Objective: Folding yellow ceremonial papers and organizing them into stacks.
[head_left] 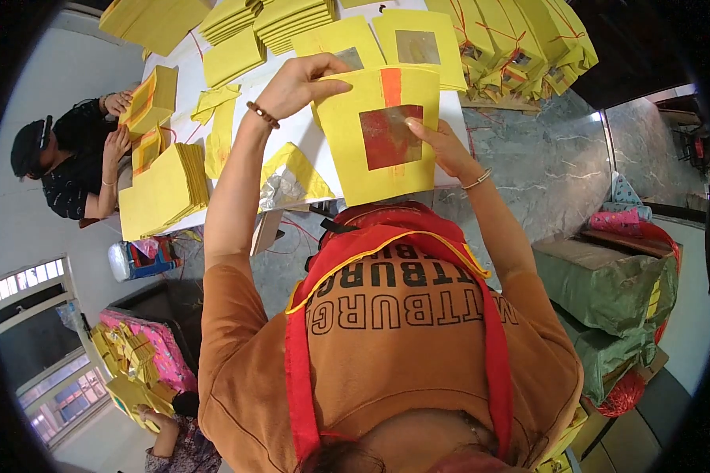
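In front of me, at the near edge of the white table [252, 118], I hold up a yellow paper piece [394, 185] with a red foil-like square and an orange stripe. My left hand [296, 88], a beaded bracelet on its wrist, pinches the upper left edge. At the right side grips my right hand [446, 148], its thumb lying on the square. Behind are a yellow sheet with a silver square [418, 47] and another such sheet [323, 41], partly covered. A yellow paper with silver foil [284, 185] lies under my left forearm.
Stacked yellow paper packets [237, 59] lie at the back. Yellow bundles tied with red string [521, 35] stand far right. A co-worker [75, 165] handles yellow bundles at left; another person [181, 441] is lower left. Green-wrapped packages [599, 284] stand on the right.
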Tool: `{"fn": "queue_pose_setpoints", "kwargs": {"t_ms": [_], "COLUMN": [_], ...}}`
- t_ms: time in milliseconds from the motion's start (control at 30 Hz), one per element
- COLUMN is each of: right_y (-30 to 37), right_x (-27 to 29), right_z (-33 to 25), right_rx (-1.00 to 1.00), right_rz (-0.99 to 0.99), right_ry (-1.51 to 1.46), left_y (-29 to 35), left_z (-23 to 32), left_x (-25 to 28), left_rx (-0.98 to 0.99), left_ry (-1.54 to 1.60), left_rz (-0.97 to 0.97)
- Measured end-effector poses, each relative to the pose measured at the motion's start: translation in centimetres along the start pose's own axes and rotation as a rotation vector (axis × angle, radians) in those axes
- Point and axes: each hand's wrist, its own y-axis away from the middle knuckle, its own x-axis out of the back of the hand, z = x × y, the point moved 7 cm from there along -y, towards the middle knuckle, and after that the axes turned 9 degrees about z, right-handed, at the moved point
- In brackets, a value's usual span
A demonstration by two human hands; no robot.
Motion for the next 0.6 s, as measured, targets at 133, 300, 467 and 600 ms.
{"fn": "queue_pose_setpoints", "kwargs": {"t_ms": [133, 300, 467, 600], "right_y": [-0.2, -0.9, -0.1, -1.1], "right_x": [-0.2, 0.4, 0.4, 1.4], "right_z": [0.5, 1.9, 0.7, -3.9], "right_rx": [-0.027, -0.056, -0.054, 0.099], "right_rz": [-0.002, 0.031, -0.088, -0.042], "right_ry": [-0.037, -0.153, -0.174, -0.242], "left_y": [1.7, 3.6, 3.9, 3.6], "left_z": [-2.8, -3.9, -3.6, -3.4], "left_x": [-0.9, -4.3, -4.9, -6.1], "left_rx": [0.165, 0.304, 0.328, 0.501], "left_ry": [0.42, 0.828, 0.762, 1.076], "left_rz": [0.251, 0.242, 0.23, 0.191]}}
